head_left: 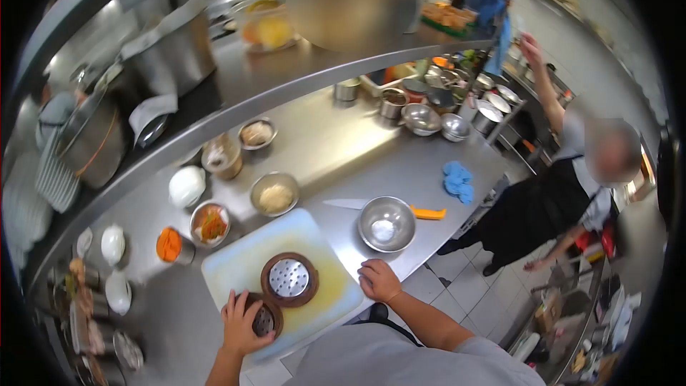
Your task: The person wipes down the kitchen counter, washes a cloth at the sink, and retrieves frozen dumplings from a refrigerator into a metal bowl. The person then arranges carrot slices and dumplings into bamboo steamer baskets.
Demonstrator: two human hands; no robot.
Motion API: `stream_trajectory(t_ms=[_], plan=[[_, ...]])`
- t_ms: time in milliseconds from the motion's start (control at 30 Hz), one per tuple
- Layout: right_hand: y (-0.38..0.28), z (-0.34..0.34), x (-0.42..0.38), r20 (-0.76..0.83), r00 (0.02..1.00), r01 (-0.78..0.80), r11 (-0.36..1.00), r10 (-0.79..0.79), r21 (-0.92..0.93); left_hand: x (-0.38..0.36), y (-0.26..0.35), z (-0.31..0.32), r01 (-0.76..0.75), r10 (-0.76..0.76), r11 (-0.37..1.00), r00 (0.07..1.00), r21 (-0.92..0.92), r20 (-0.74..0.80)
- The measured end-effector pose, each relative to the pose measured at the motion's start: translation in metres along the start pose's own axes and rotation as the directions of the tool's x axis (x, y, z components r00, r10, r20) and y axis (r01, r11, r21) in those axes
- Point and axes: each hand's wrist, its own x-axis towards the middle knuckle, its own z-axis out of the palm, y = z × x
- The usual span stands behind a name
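Note:
On the white cutting board [239, 261], stained yellow, lies a round brown piece with a perforated metal disc [289, 277] in its middle. A smaller brown piece with a dark perforated centre [264, 320] sits at its lower left, close against it. My left hand [241, 325] is closed around that smaller piece, fingers over its rim. My right hand [379, 281] rests at the counter's front edge beside the board's right corner, its fingers curled with nothing visible in them. Just beyond it stands a steel bowl [386, 224], with an orange-handled knife [429, 213] lying partly behind it.
Several bowls and tubs of food stand behind the board, including a grated pale food bowl [275, 194] and an orange-filled container [171, 245]. A crumpled blue cloth or glove [458, 181] lies right. A shelf [314, 77] overhangs the counter. A person in a dark apron [529, 204] stands at right.

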Motion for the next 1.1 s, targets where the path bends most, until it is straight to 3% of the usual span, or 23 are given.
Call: stream_trajectory(t_ms=[67,133,167,200,233,267,333,467,533,567,633,700,733,767,833,867,933,967,1033,1100], plan=[[-0.001,-0.002,-0.002,-0.021,1.0,-0.014,1.0,0.014,-0.012,-0.006,-0.003,0.008,-0.026,0.026,0.996,1.0,0.088,-0.001],[0.002,-0.001,-0.004,-0.012,1.0,0.019,1.0,-0.019,-0.004,-0.014,-0.015,0.025,-0.257,0.294,0.948,0.933,0.188,-0.207],[0.002,-0.002,-0.005,-0.025,1.0,0.016,1.0,-0.016,-0.013,-0.022,-0.02,0.035,-0.27,0.308,0.943,0.928,0.192,-0.209],[0.002,-0.002,-0.006,-0.022,1.0,0.012,1.0,-0.012,-0.006,-0.029,-0.022,0.041,-0.079,0.071,0.997,0.973,-0.027,-0.219],[0.003,-0.002,-0.006,-0.017,1.0,0.01,1.0,-0.01,0.002,-0.034,-0.027,0.047,0.125,-0.17,0.962,0.97,-0.241,-0.176],[0.003,-0.002,-0.006,-0.024,1.0,0.01,1.0,-0.01,0.001,-0.029,-0.023,0.038,0.119,-0.163,0.964,0.97,-0.238,-0.178],[0.002,-0.002,-0.007,-0.008,1.0,0.001,1.0,-0.001,-0.019,-0.02,-0.002,0.01,-0.146,0.194,0.978,0.894,0.148,-0.403],[0.001,-0.003,-0.008,-0.009,1.0,0.008,1.0,-0.008,-0.026,-0.014,0.02,-0.003,-0.167,0.209,0.973,0.927,0.157,-0.31],[0.001,-0.004,-0.009,0.006,1.0,0.002,0.999,-0.002,-0.035,-0.013,0.01,-0.013,-0.179,0.179,0.984,0.976,0.015,-0.127],[0.003,-0.002,-0.008,-0.003,1.0,0.005,0.999,-0.005,-0.034,-0.007,-0.006,-0.018,-0.182,0.184,0.983,0.974,0.022,-0.13],[0.005,0.0,-0.012,0.029,1.0,-0.009,1.0,0.01,-0.03,0.009,-0.057,-0.026,-0.041,0.065,0.952,0.995,-0.304,0.069],[0.002,-0.004,-0.01,0.014,1.0,0.001,0.999,0.0,-0.032,0.037,-0.103,-0.034,0.149,-0.16,0.986,0.964,-0.069,-0.214],[0.0,-0.004,-0.01,0.0,1.0,0.003,0.999,-0.003,-0.034,0.058,-0.145,-0.042,0.138,-0.143,0.99,0.942,-0.04,-0.303],[0.001,-0.004,-0.011,-0.005,1.0,0.002,0.999,-0.002,-0.033,0.081,-0.163,-0.049,0.192,-0.22,0.975,0.827,-0.109,-0.517],[0.002,-0.002,-0.012,-0.012,1.0,0.015,1.0,-0.015,-0.018,0.118,-0.226,-0.061,0.433,-0.24,0.898,0.639,0.084,-0.731],[0.001,-0.002,-0.011,-0.017,1.0,0.013,1.0,-0.014,-0.018,0.13,-0.268,-0.06,0.429,-0.234,0.899,0.64,0.087,-0.732],[0.0,-0.004,-0.01,-0.011,1.0,0.022,1.0,-0.022,-0.021,0.142,-0.325,-0.056,0.641,-0.603,0.758,0.618,-0.122,-0.504],[0.001,-0.004,-0.009,-0.011,1.0,0.025,0.999,-0.025,-0.025,0.141,-0.323,-0.059,0.639,-0.604,0.759,0.617,-0.127,-0.505],[0.002,-0.003,-0.01,-0.019,0.999,0.031,0.999,-0.032,-0.014,0.139,-0.317,-0.063,0.651,-0.596,0.755,0.731,0.079,-0.332],[0.001,-0.004,-0.007,-0.023,0.999,0.033,0.999,-0.033,-0.017,0.143,-0.317,-0.063,0.634,-0.569,0.769,0.738,0.084,-0.362]])
